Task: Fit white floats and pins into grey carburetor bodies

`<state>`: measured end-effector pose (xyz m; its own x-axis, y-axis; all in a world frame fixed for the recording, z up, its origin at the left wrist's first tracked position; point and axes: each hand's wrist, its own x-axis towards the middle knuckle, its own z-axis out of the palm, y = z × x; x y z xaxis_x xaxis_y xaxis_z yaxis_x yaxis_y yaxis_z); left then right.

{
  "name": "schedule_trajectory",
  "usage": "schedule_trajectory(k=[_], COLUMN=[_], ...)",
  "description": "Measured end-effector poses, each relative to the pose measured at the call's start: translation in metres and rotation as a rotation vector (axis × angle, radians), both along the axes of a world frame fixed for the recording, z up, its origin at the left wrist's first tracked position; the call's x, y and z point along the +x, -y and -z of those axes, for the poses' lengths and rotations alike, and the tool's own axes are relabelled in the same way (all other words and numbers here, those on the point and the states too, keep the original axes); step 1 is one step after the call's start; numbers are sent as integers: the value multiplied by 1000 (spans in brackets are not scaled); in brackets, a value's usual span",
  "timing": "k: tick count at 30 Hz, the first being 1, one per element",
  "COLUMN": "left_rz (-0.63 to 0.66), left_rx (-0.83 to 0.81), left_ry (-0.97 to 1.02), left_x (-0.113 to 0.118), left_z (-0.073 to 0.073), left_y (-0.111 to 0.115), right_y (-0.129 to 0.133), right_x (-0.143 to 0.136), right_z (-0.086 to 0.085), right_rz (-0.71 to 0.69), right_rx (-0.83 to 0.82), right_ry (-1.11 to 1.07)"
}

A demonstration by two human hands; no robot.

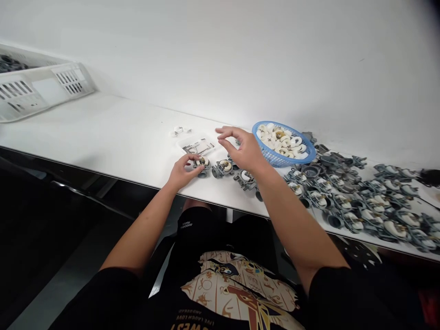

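My left hand [181,172] is closed round the near side of a grey metal carburetor body [202,173], which sits on the table with a white ring-shaped float on top. My right hand [242,145] is raised above the table, its thumb and index finger curled towards each other in a pinch. Anything between those fingertips is too small to make out. Behind the left hand lies a small clear tray [208,143] holding thin metal pins [197,147]. Two more carburetor bodies with white floats, one in the middle [223,167] and one further right [245,179], stand alongside.
A blue plastic basket [275,159] full of white floats [282,141] stands behind my right forearm. Many carburetor bodies [343,201] crowd the table's right side. A few white floats [179,131] lie beyond the tray. At the far left is a white slotted crate [44,90] against the wall.
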<state>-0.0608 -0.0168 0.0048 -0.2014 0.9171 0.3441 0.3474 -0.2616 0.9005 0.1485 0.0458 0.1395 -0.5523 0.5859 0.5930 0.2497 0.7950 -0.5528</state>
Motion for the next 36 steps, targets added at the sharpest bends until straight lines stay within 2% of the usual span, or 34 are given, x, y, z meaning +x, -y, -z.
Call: schedule_trajectory(k=[3, 5, 8, 12, 17, 22, 29, 36], left_rz=[1, 12, 72, 205, 330, 310, 318, 305], left_rx=[5, 22, 44, 54, 24, 24, -8, -5], left_ry=[5, 13, 32, 107, 276, 323, 366, 344], left_x=[-1, -2, -5, -7, -8, -7, -6, -6], left_z=[1, 2, 4, 8, 8, 4, 1, 4], left_y=[1, 1, -1, -6, -7, -5, -4, -4], right_y=[29, 46, 65, 75, 72, 66, 60, 65], right_x=[4, 1, -7, -14, -18, -28, -38, -36], right_z=[28, 54, 90, 117, 134, 146, 151, 151], right_rz=[151, 244, 308, 312, 311, 308, 322, 349], right_rx=[87, 33, -106, -151, -74, -44, -164, -199], right_ry=[-313, -485, -590, -631, -609, -577, -631, -545])
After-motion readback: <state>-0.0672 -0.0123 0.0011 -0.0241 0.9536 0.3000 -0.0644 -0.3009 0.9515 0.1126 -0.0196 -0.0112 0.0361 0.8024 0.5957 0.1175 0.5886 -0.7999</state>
